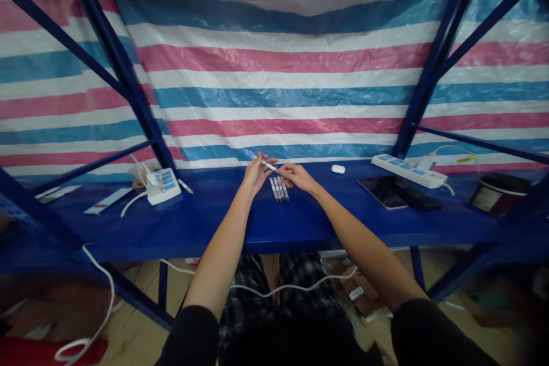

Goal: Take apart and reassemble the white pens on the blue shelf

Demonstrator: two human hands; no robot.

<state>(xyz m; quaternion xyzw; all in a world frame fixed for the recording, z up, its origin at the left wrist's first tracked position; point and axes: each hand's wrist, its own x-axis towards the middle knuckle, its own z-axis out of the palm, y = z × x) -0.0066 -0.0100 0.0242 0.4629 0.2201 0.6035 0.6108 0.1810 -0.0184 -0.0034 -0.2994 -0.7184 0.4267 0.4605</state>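
A slim white marker pen [270, 166] is held slantwise above the blue table, spanning both hands. My left hand [256, 174] is closed round its upper left end, with some fingers stretched out beyond it. At the lower right end, the thumb and fingers of my right hand [297, 176] pinch the pen. Just beneath, several similar white pens [277, 190] with dark ends lie side by side on the tabletop, partly covered by my right fingers. Another white pen [185, 186] rests alone to the left, beside a power strip.
The blue tabletop [291, 226] carries a left power strip [165, 187], a white earbud case [338, 169], phones [384, 192], a right power strip [407, 171] and a dark tub [500, 194]. Blue metal posts [422, 63] flank a striped plastic sheet [278, 80]. A white cable [295, 287] hangs below.
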